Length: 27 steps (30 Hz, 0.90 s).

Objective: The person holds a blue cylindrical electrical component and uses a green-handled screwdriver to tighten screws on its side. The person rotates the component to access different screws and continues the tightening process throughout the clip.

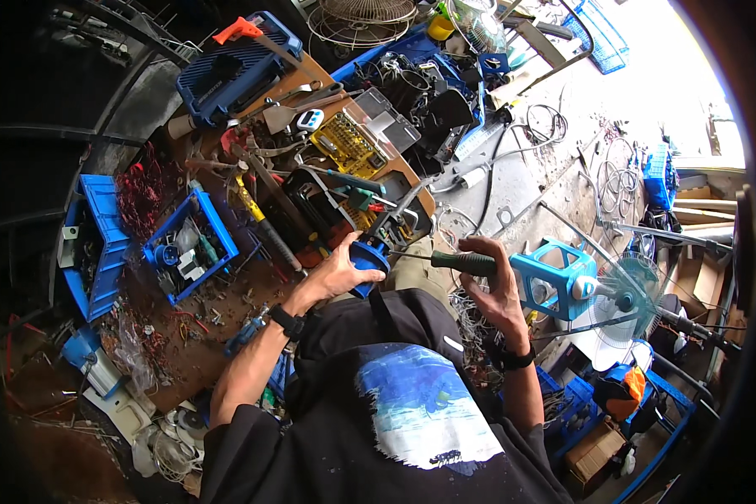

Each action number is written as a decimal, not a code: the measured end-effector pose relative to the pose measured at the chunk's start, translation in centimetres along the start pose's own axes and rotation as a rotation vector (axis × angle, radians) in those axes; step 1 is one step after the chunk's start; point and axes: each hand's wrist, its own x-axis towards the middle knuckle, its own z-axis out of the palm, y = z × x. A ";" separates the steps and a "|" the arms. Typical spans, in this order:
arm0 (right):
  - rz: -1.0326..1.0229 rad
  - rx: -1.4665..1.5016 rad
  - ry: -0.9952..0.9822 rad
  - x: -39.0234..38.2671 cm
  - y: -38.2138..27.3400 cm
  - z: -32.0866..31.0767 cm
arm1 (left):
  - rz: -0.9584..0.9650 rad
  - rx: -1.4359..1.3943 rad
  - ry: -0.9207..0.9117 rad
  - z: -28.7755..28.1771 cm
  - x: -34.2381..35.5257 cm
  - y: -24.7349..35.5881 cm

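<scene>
1. Setting: a crowded repair workshop seen from above, with a brown workbench point(202, 353) at the left and a grey concrete floor point(521, 181) at the right, both strewn with parts and wires.
2. Blue part point(368, 260): a small blue plastic piece, held at the near edge of the workbench, just above the person's lap.
3. Left hand point(338, 270): fingers spread and wrapped around the blue part, gripping it from the left; a dark watch sits on the wrist.
4. Screwdriver point(462, 263): dark green handle, thin shaft pointing left, its tip reaching the blue part.
5. Right hand point(494, 281): closed around the screwdriver handle, a dark band on the wrist.
6. Fan point(613, 298): a light blue motor housing with a translucent blade, lying just to the right of the right hand.
7. Yellow bit set point(349, 143): an open case of small bits on the workbench, well beyond the hands.
8. Blue tray point(191, 244): an open tray of small parts, to the left of the left hand.
9. Blue tool case point(227, 71): at the far end of the workbench, an orange-handled tool beside it.
10. Wire fan guards point(361, 21): stacked at the far top edge.
</scene>
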 end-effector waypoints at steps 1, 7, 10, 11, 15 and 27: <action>0.080 0.024 0.045 0.0 -0.5 0.4 | -0.006 0.027 0.013 0.0 -0.1 0.4; 0.096 -0.037 -0.001 -0.4 0.6 0.0 | 0.003 0.045 0.003 -0.1 -0.3 0.8; 0.295 -0.064 -0.067 0.0 -0.1 -0.5 | -0.003 -0.003 -0.013 -0.1 -0.2 0.3; 0.467 -0.082 -0.121 0.3 -0.7 -0.9 | 0.001 -0.018 -0.020 -0.1 -0.1 0.1; 0.174 -0.024 0.010 -1.3 1.5 0.1 | -0.020 -0.005 -0.015 -0.1 -0.4 1.1; 0.246 -0.088 0.012 -1.1 0.5 -0.2 | -0.047 -0.032 -0.029 0.0 -0.7 1.3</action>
